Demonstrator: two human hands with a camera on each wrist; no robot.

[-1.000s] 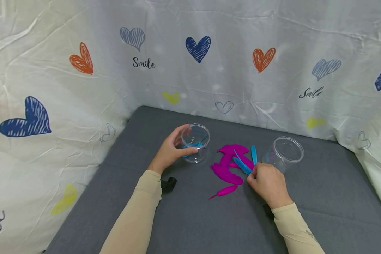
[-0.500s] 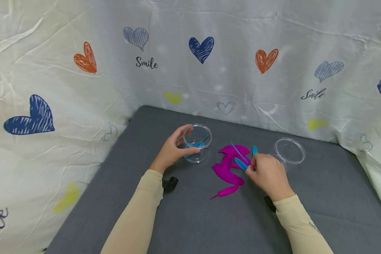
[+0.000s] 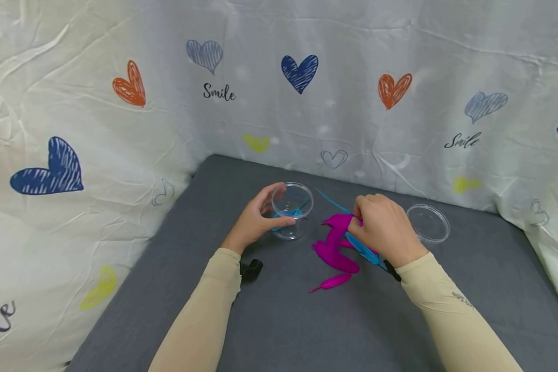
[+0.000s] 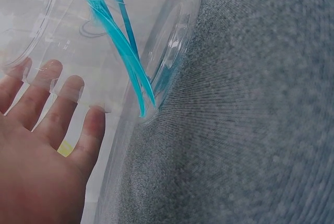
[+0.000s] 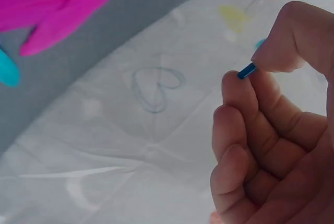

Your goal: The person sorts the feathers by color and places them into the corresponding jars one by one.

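Observation:
My left hand (image 3: 256,222) holds a clear plastic cup (image 3: 290,233) upright on the table, thumb on the near side and fingers around the far side. Several blue feathers (image 4: 125,46) lean inside that cup in the left wrist view. Between thumb and index finger my right hand (image 3: 385,227) pinches a blue feather (image 3: 332,200) by its end, seen as a short blue tip in the right wrist view. The feather points left toward the cup. Below the right hand lie magenta feathers (image 3: 332,253) in a loose pile, with other blue feathers (image 3: 363,251) beside them, partly hidden.
A second clear plastic cup (image 3: 429,223) stands to the right, partly behind my right hand. Grey cloth (image 3: 279,320) covers the table. A white curtain (image 3: 260,31) printed with hearts hangs along its back and left edges.
My right hand has picked up a blue feather from the pile and moved it up and left toward the cup. The left hand stays on its cup.

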